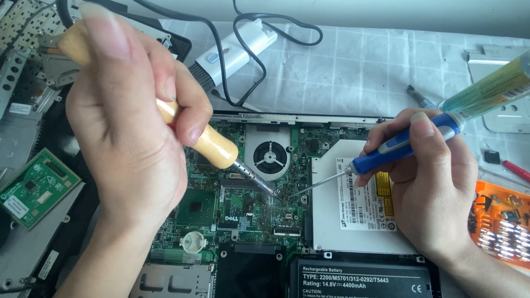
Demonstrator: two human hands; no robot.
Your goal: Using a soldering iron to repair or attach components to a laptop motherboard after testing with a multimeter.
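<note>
Left hand (130,132) pinches wooden-handled soldering iron (212,146), tip angled onto green motherboard (243,204) just right-below cooling fan (270,157) | right hand (430,187) clamps blue-handled probe (397,146), its 1 needle steadying the joint right of the fan, beside optical drive (359,204).

smooth pale wooden handle on the soldering iron (204,140) with a dull metal tip, glossy blue plastic screwdriver (400,144) right of it, matt green circuit board (243,204) underneath, brushed silver metal optical drive (331,221), quilted white cloth (353,66) behind
</note>
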